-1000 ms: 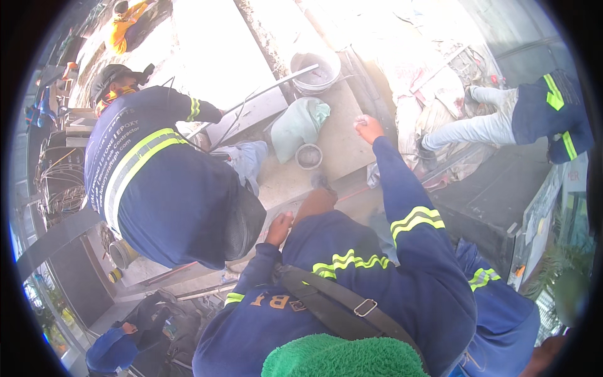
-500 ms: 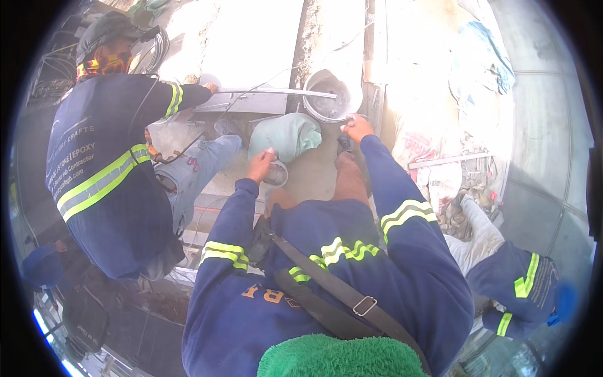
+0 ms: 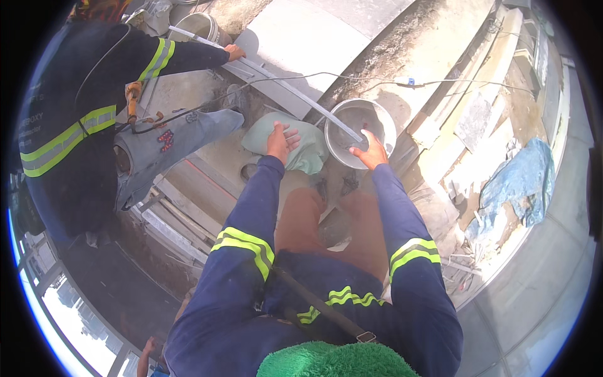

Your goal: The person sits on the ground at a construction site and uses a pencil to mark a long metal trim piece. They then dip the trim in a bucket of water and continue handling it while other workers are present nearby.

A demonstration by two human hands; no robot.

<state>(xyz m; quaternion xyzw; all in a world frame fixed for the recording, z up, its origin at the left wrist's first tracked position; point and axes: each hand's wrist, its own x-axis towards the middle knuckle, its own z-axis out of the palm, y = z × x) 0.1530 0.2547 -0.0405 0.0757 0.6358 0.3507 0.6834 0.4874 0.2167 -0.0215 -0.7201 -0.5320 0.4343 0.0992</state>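
Note:
My left hand (image 3: 282, 143) is open, palm turned inward, its fingers apart over the pale green sack (image 3: 311, 146). Beside that forearm sits a small round container (image 3: 249, 171), partly hidden. At the near side of a white bucket (image 3: 388, 119) is my right hand (image 3: 372, 152), thumb spread from its fingers, with no held thing visible. A long pale bar (image 3: 286, 88) slants in over the bucket's rim, its end close to my right fingertips. Whether those fingers touch the bar or the bucket, I cannot tell.
At left a co-worker's hand (image 3: 234, 53) rests on the bar, near another bucket (image 3: 200, 26). A thin cable (image 3: 326, 73) crosses the ground. Long boards (image 3: 461, 81) and a blue plastic sheet (image 3: 521, 182) lie at right. A power tool (image 3: 132, 94) hangs by the co-worker.
The view has turned and shifted. My left hand has come away from the small round container and opened. My right hand has moved over the bucket's near side, its fingers spreading.

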